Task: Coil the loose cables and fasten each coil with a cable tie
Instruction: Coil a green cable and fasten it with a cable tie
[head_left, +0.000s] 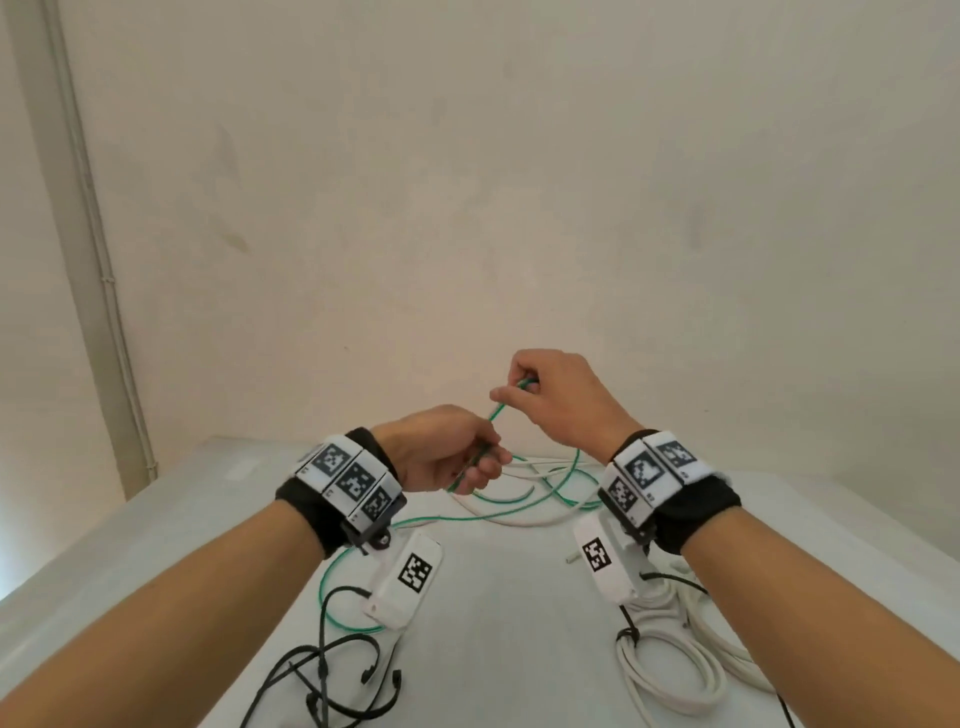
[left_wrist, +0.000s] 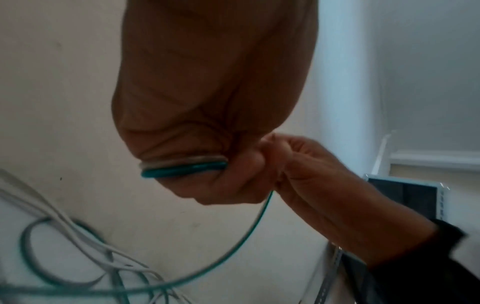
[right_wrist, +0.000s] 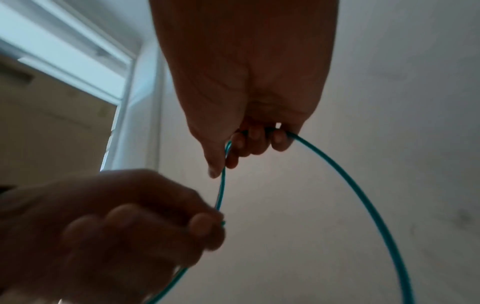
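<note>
A thin green cable (head_left: 511, 512) trails in loose loops over the grey table (head_left: 493, 597). My left hand (head_left: 457, 457) holds it above the table, fingers curled round a short stretch of green cable (left_wrist: 182, 169). My right hand (head_left: 540, 395) is higher and a little to the right, pinching the same green cable (right_wrist: 363, 195) between thumb and fingers. A short taut length of cable runs between the two hands, and a wide arc hangs down from the right hand. A loose white cable (head_left: 530, 519) lies tangled with the green one behind the hands.
A coiled white cable (head_left: 675, 670) fastened with a black tie lies at the near right. Loose black cable ties (head_left: 332, 670) lie at the near left. The wall (head_left: 467, 208) stands right behind the table's far edge.
</note>
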